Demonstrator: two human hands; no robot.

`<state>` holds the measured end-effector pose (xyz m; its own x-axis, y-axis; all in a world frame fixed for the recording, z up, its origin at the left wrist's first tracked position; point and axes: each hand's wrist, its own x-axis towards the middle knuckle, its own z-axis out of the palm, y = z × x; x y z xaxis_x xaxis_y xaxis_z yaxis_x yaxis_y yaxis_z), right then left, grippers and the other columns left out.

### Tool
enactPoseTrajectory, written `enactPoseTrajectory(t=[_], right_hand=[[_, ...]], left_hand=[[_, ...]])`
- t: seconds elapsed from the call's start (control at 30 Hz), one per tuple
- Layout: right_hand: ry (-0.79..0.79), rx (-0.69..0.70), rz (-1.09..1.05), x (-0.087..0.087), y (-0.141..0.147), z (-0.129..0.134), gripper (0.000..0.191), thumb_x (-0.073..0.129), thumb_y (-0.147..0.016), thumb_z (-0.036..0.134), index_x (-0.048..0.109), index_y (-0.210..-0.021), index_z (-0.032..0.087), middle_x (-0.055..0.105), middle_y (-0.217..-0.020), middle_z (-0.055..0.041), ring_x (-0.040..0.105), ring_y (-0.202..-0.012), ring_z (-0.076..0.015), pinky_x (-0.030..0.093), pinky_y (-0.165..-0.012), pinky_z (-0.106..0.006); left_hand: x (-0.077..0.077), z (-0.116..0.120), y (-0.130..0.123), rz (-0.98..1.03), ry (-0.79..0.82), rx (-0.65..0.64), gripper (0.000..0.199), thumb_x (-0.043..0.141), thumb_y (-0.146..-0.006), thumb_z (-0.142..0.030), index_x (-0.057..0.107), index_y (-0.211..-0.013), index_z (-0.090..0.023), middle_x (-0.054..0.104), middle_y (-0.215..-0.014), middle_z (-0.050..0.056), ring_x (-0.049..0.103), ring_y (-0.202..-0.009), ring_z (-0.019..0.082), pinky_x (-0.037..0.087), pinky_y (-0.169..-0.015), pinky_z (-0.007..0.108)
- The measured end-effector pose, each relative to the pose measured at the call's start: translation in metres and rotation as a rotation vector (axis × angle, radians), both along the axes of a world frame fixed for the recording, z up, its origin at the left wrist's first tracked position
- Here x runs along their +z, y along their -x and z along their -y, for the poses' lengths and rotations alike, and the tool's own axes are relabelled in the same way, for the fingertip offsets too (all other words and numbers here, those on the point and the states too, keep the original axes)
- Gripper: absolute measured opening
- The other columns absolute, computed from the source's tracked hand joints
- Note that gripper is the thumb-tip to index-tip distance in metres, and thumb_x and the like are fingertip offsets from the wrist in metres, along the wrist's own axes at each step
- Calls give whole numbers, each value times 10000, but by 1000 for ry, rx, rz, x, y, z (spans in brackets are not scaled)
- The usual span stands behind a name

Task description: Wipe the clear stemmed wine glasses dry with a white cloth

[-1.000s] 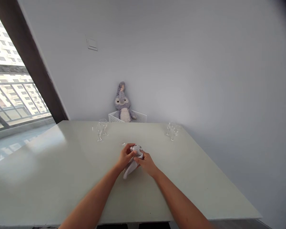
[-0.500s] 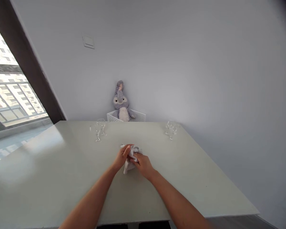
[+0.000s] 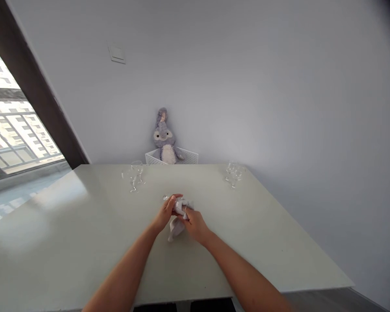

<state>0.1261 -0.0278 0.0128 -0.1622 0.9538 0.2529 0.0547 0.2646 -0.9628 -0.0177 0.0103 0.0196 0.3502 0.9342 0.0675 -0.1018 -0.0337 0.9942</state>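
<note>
In the middle of the table, my left hand [image 3: 165, 214] is wrapped round a clear stemmed glass [image 3: 165, 197], which lies tilted on its side. The glass's foot pokes out past the fingers on the left, and its bowl opens toward the right. My right hand [image 3: 197, 224] is closed on a whitish cloth [image 3: 176, 228], with the fingers at the mouth of the bowl. Part of the cloth is bunched at the glass, and a loose end hangs below between both hands. The right fingertips are partly hidden by cloth and glass.
Clear stemmed glasses [image 3: 133, 180] stand on the table's far left, with more glasses [image 3: 233, 177] at the far right. Behind the pale table [image 3: 247, 251], a grey plush toy [image 3: 167, 147] sits in a white perforated basket [image 3: 190, 157] against the wall.
Both hands stay nearly in place. The cloth has shifted at the glass's mouth, and its loose end hangs slightly lower. The camera view has tilted a little.
</note>
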Motion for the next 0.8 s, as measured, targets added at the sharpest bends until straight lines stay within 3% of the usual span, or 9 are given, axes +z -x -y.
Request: enactPoseTrajectory(t=[0.1,0.2,0.27,0.33,0.4,0.47,0.6,0.7,0.8], right_hand=[[228,48,-349,0,-5,-9,301,598,-699,346,597,-951,181,620,-753,-15,528,-608,-129,421,-564,-250],[375,171,-654,1,-10,-14,319,599,-706,371,584,-951,167,623,-784,-40,537,-585,-124,435,-542,-255],[347,183,-641,2,-10,-12,314,595,-714,372,584,-959,175,623,-799,-38,536,-599,-124,437,-552,-254],[228,134,-467,1,-6,-7,309,614,-700,352,593,-964,193,622,-818,-22,537,-657,-131,438,-601,-254],[86,63,-241,-1,-2,-3,263,654,-659,317,623,-893,201,620,-783,0,529,-708,-138,429,-669,-255],[41,11,-129,-3,1,-2,219,671,-635,301,636,-826,198,613,-727,9,522,-707,-139,425,-690,-254],[318,4,-475,-6,-3,-12,282,621,-686,365,601,-883,165,603,-703,-13,527,-585,-125,445,-557,-252],[435,42,-729,-7,-6,-17,297,614,-694,377,584,-875,145,601,-699,-27,523,-546,-110,445,-525,-238],[307,31,-532,-6,-3,-11,335,606,-696,372,576,-959,166,613,-753,-28,530,-581,-123,441,-524,-247]], left_hand=[[5,6,-2,81,-23,-142,535,512,-768,-430,395,-1251,-231,572,-965,55,547,-826,155,448,-719,278],[6,8,-4,113,-67,-144,615,617,-707,-336,373,-1262,-234,573,-966,57,543,-841,160,443,-725,270],[3,5,-5,86,-84,-57,592,641,-679,-338,426,-1216,-214,585,-923,50,547,-810,157,450,-710,267],[-2,1,-6,15,-73,50,523,609,-688,-404,491,-1147,-183,594,-831,36,550,-732,148,464,-662,267],[-5,-2,-5,-54,-6,135,485,496,-734,-504,555,-1054,-145,589,-747,30,544,-663,143,472,-600,269],[-6,-3,-5,-53,73,132,520,385,-771,-550,571,-1020,-133,598,-770,43,553,-678,151,475,-585,272],[0,3,-5,64,44,-108,543,537,-741,-429,421,-1229,-222,595,-987,61,563,-841,171,464,-699,277],[4,5,-6,95,-15,-157,606,626,-690,-348,407,-1242,-225,588,-1033,81,556,-888,186,449,-735,279],[2,3,-7,59,-27,-75,576,614,-689,-390,447,-1203,-191,613,-932,70,574,-792,169,460,-683,280]])
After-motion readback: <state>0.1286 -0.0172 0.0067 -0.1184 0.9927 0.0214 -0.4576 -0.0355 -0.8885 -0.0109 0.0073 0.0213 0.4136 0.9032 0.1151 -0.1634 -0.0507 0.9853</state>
